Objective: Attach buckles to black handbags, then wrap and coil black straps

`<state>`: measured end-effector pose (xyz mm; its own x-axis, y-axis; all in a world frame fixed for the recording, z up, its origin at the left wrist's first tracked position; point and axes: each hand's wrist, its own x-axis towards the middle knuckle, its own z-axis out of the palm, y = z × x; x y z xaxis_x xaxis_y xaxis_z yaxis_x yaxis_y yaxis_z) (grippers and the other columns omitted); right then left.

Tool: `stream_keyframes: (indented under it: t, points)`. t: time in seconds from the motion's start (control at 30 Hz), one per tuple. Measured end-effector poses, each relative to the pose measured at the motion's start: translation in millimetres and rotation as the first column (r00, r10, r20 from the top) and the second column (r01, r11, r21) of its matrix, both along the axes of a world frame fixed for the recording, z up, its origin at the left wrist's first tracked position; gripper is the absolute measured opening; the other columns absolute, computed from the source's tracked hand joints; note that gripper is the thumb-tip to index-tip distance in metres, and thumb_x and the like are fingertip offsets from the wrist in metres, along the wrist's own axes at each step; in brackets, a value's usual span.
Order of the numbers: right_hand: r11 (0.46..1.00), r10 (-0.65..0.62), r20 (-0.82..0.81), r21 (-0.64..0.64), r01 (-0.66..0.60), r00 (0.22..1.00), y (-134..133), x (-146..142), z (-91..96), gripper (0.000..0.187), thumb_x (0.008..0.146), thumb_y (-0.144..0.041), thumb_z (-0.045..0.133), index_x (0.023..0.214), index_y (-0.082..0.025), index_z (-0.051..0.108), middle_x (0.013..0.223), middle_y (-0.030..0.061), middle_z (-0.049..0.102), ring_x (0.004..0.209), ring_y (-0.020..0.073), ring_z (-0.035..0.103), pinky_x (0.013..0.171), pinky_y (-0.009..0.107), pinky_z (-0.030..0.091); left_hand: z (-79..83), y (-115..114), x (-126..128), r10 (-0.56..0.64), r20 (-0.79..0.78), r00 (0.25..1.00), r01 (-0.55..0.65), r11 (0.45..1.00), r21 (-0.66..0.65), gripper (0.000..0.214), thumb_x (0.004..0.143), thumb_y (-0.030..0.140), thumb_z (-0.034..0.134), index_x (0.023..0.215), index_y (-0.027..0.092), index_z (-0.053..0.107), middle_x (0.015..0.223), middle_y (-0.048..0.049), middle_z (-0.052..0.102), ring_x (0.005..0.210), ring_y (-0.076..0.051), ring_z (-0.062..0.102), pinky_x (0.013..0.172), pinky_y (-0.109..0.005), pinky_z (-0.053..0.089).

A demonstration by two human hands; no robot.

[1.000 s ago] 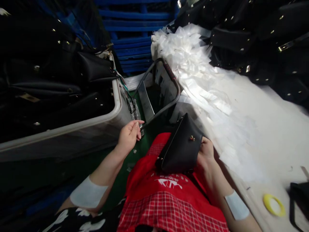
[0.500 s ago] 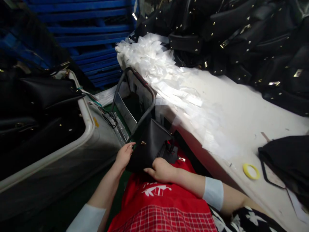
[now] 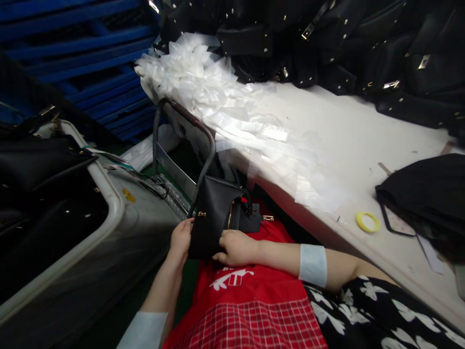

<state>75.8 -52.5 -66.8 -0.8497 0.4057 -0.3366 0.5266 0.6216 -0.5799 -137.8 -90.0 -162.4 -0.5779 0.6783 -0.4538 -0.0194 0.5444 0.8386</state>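
A black handbag (image 3: pixel 212 206) with a gold clasp on its side rests tilted against my red apron. My left hand (image 3: pixel 181 238) grips the bag's left edge, with part of the fingers hidden behind it. My right hand (image 3: pixel 236 248) is closed on the bag's near right edge, beside a gold zipper (image 3: pixel 231 215). A dark handle (image 3: pixel 248 199) and a flap (image 3: pixel 250 220) with a gold metal plate (image 3: pixel 268 218) stick out at the bag's right.
A grey bin (image 3: pixel 116 213) of black bags stands at left. On the white table (image 3: pixel 337 131) at right lie a heap of white sheets (image 3: pixel 203 82), yellow tape (image 3: pixel 367 222) and many black bags (image 3: pixel 327 58). A metal frame (image 3: pixel 210 145) stands ahead, blue pallets (image 3: pixel 87 63) behind.
The view has swung to the right. The bag has turned, so its zipper and flap show more plainly. My left hand has closed onto the bag's left edge; my right hand keeps its hold.
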Motion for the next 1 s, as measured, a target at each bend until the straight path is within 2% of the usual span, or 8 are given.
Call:
stream_keyframes:
  t: [0.4,0.53,0.6,0.67,0.73,0.8,0.9,1.0]
  points:
    - [1.000,0.014,-0.031,0.026,-0.013,0.999,4.8,3.4,-15.9,0.043,0.084,-0.048,0.064,0.095,-0.008,0.074,0.091,0.0150,0.066,0.091,0.0246,0.062,0.082,0.031,0.050,-6.8,6.5,-2.8,-0.079,-0.188,0.979,0.067,0.995,-0.070,0.039,0.079,0.042,0.050,0.095,0.013,0.071,0.090,-0.0103,0.073,0.083,-0.024,0.067,0.077,-0.033,0.051]
    - [0.997,-0.017,-0.124,-0.073,0.008,0.992,14.3,12.1,-16.4,0.041,0.078,-0.049,0.072,0.096,-0.012,0.073,0.096,0.0118,0.066,0.092,0.0234,0.062,0.082,0.031,0.050,0.1,7.1,-1.5,-0.128,-0.282,0.951,0.100,0.988,-0.115,0.035,0.083,0.032,0.046,0.097,0.014,0.072,0.091,-0.0108,0.074,0.085,-0.025,0.068,0.081,-0.035,0.051]
    - [0.981,-0.133,-0.221,-0.169,0.096,0.966,23.2,25.9,-16.6,0.042,0.075,-0.047,0.075,0.102,-0.015,0.072,0.102,0.0098,0.067,0.095,0.0215,0.062,0.086,0.029,0.049,3.7,7.7,-0.9,-0.156,-0.336,0.929,0.115,0.984,-0.139,0.033,0.084,0.029,0.046,0.097,0.015,0.072,0.094,-0.0119,0.074,0.090,-0.027,0.067,0.086,-0.037,0.050]
    - [0.911,-0.357,-0.207,-0.292,0.291,0.911,31.6,46.3,-20.5,0.037,0.080,-0.046,0.071,0.102,-0.016,0.072,0.103,0.0076,0.069,0.094,0.0190,0.064,0.087,0.027,0.048,5.7,8.7,-0.4,-0.183,-0.372,0.910,0.132,0.979,-0.158,0.032,0.085,0.028,0.046,0.098,0.016,0.073,0.098,-0.0124,0.074,0.096,-0.028,0.066,0.090,-0.038,0.048]
    - [0.753,-0.578,0.004,-0.383,0.535,0.816,36.8,70.6,-30.3,0.036,0.088,-0.050,0.059,0.092,-0.017,0.073,0.094,0.0067,0.071,0.087,0.0180,0.066,0.083,0.027,0.049,5.6,9.9,-0.1,-0.204,-0.387,0.899,0.145,0.974,-0.176,0.033,0.087,0.027,0.045,0.100,0.016,0.073,0.100,-0.0126,0.074,0.098,-0.029,0.066,0.090,-0.038,0.048]
    - [0.607,-0.671,0.238,-0.367,0.705,0.702,38.1,93.6,-45.5,0.045,0.091,-0.054,0.052,0.079,-0.015,0.072,0.084,0.0093,0.072,0.082,0.0212,0.068,0.081,0.031,0.050,3.7,11.5,0.1,-0.221,-0.392,0.893,0.155,0.969,-0.191,0.034,0.088,0.027,0.044,0.102,0.016,0.073,0.101,-0.0124,0.074,0.098,-0.028,0.067,0.090,-0.037,0.049]
    - [0.522,-0.727,0.343,-0.286,0.803,0.595,36.9,113.6,-71.5,0.044,0.084,-0.055,0.061,0.078,-0.013,0.071,0.086,0.0161,0.072,0.086,0.0291,0.068,0.082,0.039,0.050,0.7,13.8,0.3,-0.239,-0.398,0.886,0.169,0.964,-0.204,0.035,0.090,0.027,0.043,0.105,0.016,0.072,0.104,-0.0122,0.074,0.099,-0.028,0.067,0.091,-0.037,0.049]
    - [0.445,-0.798,0.271,-0.337,0.830,0.538,40.2,109.7,-89.1,0.047,0.088,-0.054,0.056,0.100,-0.011,0.070,0.096,0.0171,0.072,0.090,0.0288,0.068,0.083,0.039,0.051,-0.2,15.7,0.9,-0.252,-0.406,0.879,0.178,0.961,-0.211,0.034,0.090,0.026,0.043,0.104,0.015,0.072,0.104,-0.0126,0.074,0.100,-0.028,0.067,0.091,-0.037,0.048]
